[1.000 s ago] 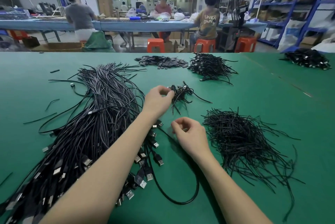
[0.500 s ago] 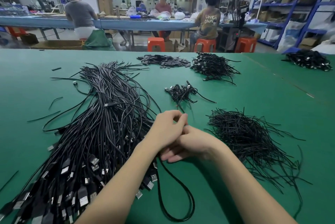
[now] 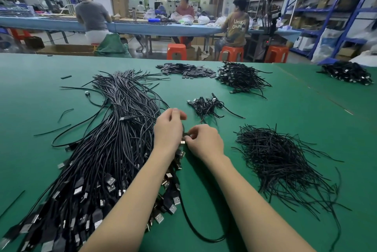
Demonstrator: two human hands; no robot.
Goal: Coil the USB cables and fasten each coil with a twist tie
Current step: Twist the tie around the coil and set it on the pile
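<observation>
USB cable (image 3: 201,229) seemingly between both hands (image 3: 186,135)

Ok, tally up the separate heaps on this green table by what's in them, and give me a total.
Uncoiled USB cables: 1 heap, left
Loose twist ties: 1 heap, right
Coiled, tied cables: 3 heaps, one small, one far centre, one far right
Small flat dark pieces: 1 heap, kind unclear
Total: 6 heaps

Both forearms reaching forward, left hand (image 3: 169,129) and right hand (image 3: 205,141) close together, fingers curled, pinching
</observation>
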